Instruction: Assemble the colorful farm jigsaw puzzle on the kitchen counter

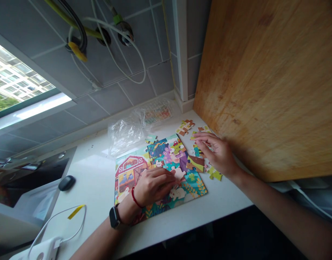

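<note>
A partly assembled jigsaw puzzle [130, 164] with a red barn and farm animals lies on the white counter. Across its lower middle rests my left hand [156, 184], palm down, fingers stretched loosely towards a pale pink piece [178, 173]; what lies under the palm is hidden. My right hand [217, 151] hovers over loose pieces to the right of the board, its thumb and forefinger at a small yellow puzzle piece [193, 137]. Below it are a brown and green piece [195, 163] overlapping the board's edge and a lime green piece [215, 173].
A crumpled clear plastic bag [125, 133] and a packet with a printed sheet [157, 112] lie by the tiled wall. Brown and cream pieces [185, 127] sit behind the board. A wooden panel [263, 90] rises at right. At left are a black mouse [66, 183] and a white power strip [41, 250].
</note>
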Available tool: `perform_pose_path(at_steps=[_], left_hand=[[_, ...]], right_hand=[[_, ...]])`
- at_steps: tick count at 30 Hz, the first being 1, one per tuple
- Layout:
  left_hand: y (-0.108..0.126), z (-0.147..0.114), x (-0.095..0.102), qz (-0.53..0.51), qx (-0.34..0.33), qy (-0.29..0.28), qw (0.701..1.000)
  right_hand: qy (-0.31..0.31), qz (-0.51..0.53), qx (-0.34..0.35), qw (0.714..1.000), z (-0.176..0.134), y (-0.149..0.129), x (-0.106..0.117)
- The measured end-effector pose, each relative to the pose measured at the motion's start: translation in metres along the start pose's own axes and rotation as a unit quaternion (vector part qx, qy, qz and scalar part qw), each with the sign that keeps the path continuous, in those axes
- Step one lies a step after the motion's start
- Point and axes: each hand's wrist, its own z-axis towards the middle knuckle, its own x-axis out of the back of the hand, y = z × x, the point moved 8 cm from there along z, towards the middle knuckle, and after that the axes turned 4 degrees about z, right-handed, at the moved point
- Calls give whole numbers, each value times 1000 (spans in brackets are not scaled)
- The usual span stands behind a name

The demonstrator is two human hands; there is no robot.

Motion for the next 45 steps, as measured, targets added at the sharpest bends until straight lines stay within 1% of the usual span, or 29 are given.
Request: perform_pose_path(at_steps=[2,4,7,10,13,18,24,31,34,37,39,41,45], left_hand=[[1,1,1,1,-1,2,1000],[1,1,1,3,-3,3,1000],[1,1,1,4,-2,1,1000],[1,1,1,8,-2,3,1000],[2,2,1,6,-4,3,1000],[0,1,0,4,-1,1,1000],[-1,0,-2,3,0,-3,1000],[-2,0,-2,-4,3,-4,1000],[-3,0,-1,-14,10,-2,1000],[-6,-1,-2,-25,25,-2,999],[-8,-2,-2,-31,34,-5,999],[-10,-3,-4,-35,41,-9,999],[-10,-4,-4,-35,41,-11,998]], right_hand=[[22,-92,46,995,1,-2,5],[28,-176,70,981,1,2,6],[-13,-256,66,964,-1,17,-2],[-52,-289,63,954,-3,28,-8],[-52,-270,65,959,-2,30,-7],[-51,-200,62,976,1,24,-5],[-7,-136,72,988,3,7,1],[17,-80,125,989,-2,-17,4],[25,-69,134,988,-4,-22,6],[17,-59,140,988,-6,-26,5],[10,-43,132,990,-7,-27,4],[8,-26,108,994,-6,-24,4],[30,-1,49,998,-3,-11,6]])
